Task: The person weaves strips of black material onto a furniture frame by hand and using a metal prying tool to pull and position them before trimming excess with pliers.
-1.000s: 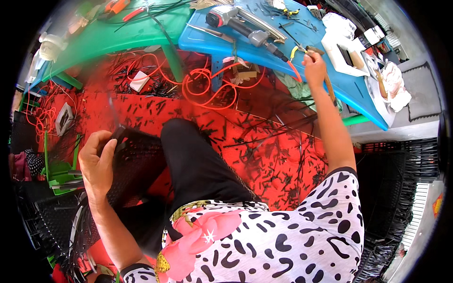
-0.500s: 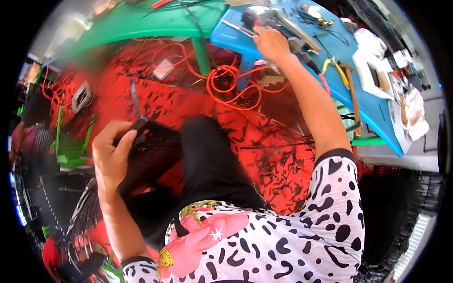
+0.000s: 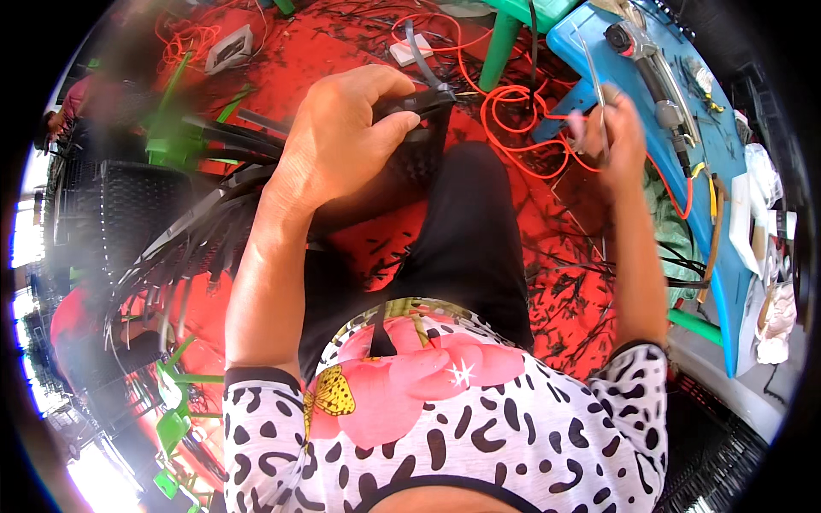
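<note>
My left hand (image 3: 342, 128) is closed round the edge of a black woven plastic piece (image 3: 428, 154) in front of my knee. From that grip a flat dark grey strip (image 3: 414, 47) curls upward. My right hand (image 3: 617, 137), slightly blurred, holds a slim, pointed metal tool (image 3: 592, 73) upright, its tip above the fingers. Its exact kind cannot be made out. This hand is beside the near-left edge of a blue table (image 3: 703, 205), apart from the woven piece.
On the blue table lie a power tool (image 3: 658, 77), a hammer (image 3: 714, 231) and a white box-like frame (image 3: 747, 214). An orange cord (image 3: 513, 128) coils on the red floor, amid scattered black scraps. Loose black strips (image 3: 184, 231) spread at my left, by a green chair (image 3: 167, 141).
My right hand has left the table top, carrying the metal tool back toward me. The view has swung left, and my left hand still grips the woven piece.
</note>
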A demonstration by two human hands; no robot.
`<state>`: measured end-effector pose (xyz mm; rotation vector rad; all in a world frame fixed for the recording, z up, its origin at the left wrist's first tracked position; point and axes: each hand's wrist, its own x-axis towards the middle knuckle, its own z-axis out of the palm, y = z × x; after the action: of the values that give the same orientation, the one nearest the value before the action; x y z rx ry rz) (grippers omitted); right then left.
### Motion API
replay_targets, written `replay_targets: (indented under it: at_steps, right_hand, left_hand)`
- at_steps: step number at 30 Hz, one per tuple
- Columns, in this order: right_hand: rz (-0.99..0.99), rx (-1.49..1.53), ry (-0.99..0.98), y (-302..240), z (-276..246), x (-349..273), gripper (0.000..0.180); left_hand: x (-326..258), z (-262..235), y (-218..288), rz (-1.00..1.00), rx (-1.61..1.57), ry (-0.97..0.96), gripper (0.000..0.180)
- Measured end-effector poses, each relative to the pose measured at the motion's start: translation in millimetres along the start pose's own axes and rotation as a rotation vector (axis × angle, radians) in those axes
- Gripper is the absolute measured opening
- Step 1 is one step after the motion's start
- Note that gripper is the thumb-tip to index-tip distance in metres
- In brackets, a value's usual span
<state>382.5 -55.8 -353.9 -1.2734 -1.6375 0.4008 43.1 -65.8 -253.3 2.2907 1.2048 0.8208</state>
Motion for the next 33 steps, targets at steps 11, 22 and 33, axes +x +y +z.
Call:
replay_targets:
  at_steps: [11, 22, 33]
  right_hand:
    - [0.565, 1.193, -0.411, -135, 81, -126, 0.037]
    - [0.824, 1.422, -0.383, -150, 89, -112, 0.035]
    - [0.783, 1.254, -0.357, -155, 90, -108, 0.035]
  left_hand:
    - [0, 5, -4, 0.007, -0.035, 0.015, 0.022]
    - [-2, 6, -6, 0.009, -0.017, 0.027, 0.020]
    - [-1, 8, -5, 0.036, -0.110, 0.042, 0.022]
